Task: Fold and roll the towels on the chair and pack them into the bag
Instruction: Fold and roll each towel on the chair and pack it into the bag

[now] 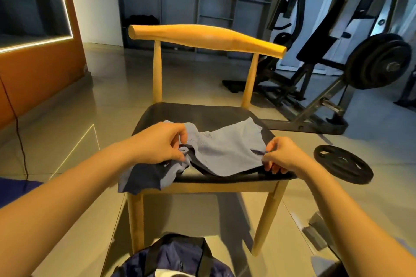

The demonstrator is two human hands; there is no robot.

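Note:
A light blue towel (227, 150) lies spread and rumpled on the dark seat of a wooden chair (202, 112). My left hand (162, 141) pinches the towel's left edge, lifted a little off the seat. My right hand (281, 156) pinches its near right corner at the seat's front edge. Under it a darker navy towel (144, 176) hangs over the front left corner of the seat. A navy bag (175, 258) with black straps sits on the floor in front of the chair, partly cut off by the frame's bottom edge.
A black weight plate (342, 164) lies on the tiled floor right of the chair. A weight bench and loaded barbell (378, 63) stand at the back right. Grey shelves line the back wall, an orange panel stands left.

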